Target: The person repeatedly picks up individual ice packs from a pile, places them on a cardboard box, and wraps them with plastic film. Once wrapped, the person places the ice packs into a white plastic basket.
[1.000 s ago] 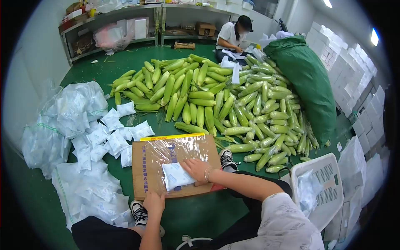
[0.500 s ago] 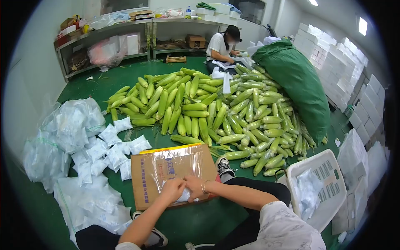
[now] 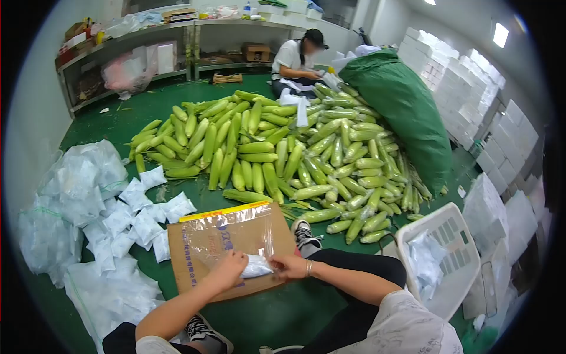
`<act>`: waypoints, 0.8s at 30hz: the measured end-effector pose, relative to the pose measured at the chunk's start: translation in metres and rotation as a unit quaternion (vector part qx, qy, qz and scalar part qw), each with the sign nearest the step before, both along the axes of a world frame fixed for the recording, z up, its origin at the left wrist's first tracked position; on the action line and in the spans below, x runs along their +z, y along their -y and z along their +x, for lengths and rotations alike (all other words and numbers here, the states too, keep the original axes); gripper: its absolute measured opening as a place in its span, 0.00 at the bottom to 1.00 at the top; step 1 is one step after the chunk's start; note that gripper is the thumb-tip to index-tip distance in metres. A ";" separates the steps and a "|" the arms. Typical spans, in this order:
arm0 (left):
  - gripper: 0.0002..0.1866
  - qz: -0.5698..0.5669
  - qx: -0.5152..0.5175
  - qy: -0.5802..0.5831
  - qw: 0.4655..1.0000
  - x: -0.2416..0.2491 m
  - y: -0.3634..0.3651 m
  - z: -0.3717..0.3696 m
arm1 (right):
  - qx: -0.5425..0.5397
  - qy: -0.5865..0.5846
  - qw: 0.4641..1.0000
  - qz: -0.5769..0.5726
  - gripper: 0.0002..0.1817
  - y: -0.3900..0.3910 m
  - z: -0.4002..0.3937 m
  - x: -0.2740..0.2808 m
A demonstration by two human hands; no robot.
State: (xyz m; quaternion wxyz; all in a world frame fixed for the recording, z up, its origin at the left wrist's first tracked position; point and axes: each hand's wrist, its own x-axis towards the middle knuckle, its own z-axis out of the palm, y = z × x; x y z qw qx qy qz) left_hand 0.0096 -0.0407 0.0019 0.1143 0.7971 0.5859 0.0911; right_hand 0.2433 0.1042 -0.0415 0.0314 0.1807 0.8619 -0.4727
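A white pouch like an ice pack (image 3: 256, 266) lies over a flattened cardboard box (image 3: 194, 242) in front of me. My left hand (image 3: 231, 269) is closed on the pouch's left end. At its right end my right hand (image 3: 288, 267) pinches the edge with thumb and fingers. Beneath my hands, a clear plastic bag (image 3: 254, 233) with a yellow strip (image 3: 227, 210) along its far edge is spread over the cardboard. Several similar white pouches (image 3: 145, 226) are heaped on the floor to the left.
Corn cobs (image 3: 236, 147) are piled ahead, those on the right wrapped in plastic. Bags of pouches (image 3: 94, 171) stand at left. A white basket (image 3: 466, 265) and a green sack (image 3: 401, 100) are at right. A person (image 3: 295, 65) sits behind the pile.
My hands have moved apart, and more of the white pouch shows between them. The whole view has shifted, so the scene sits further left.
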 end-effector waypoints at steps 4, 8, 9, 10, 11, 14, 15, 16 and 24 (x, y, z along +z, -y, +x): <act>0.30 0.025 -0.033 0.030 0.999 -0.004 0.003 -0.004 | -0.180 -0.011 0.983 0.012 0.14 -0.027 -0.012 0.046; 0.33 -0.024 -0.052 0.118 0.991 -0.001 0.006 0.013 | -0.116 -0.018 0.962 0.246 0.05 0.029 -0.075 0.044; 0.33 -0.024 -0.055 0.104 0.993 -0.007 0.007 0.009 | -0.106 -0.013 0.954 0.280 0.07 0.056 -0.072 0.048; 0.32 -0.069 -0.081 0.138 0.985 -0.013 0.009 0.000 | -0.090 -0.071 0.950 0.289 0.12 0.073 -0.059 0.045; 0.31 -0.111 -0.103 0.173 0.973 -0.013 0.009 -0.009 | -0.146 -0.086 0.964 0.204 0.17 0.089 -0.044 0.050; 0.30 -0.255 -0.074 0.233 0.936 -0.026 0.001 -0.022 | -0.038 -0.102 0.921 0.373 0.35 0.132 0.003 0.059; 0.30 -0.329 -0.084 0.253 0.906 -0.037 -0.003 -0.024 | 0.022 -0.013 0.889 0.457 0.40 0.142 0.011 0.064; 0.28 -0.384 -0.094 0.198 0.897 -0.029 -0.014 -0.019 | 0.005 -0.012 0.862 0.507 0.44 0.141 0.012 0.040; 0.42 -0.155 -0.035 -0.114 0.981 -0.014 -0.015 0.001 | 0.071 0.072 0.930 0.352 0.56 0.082 -0.020 0.033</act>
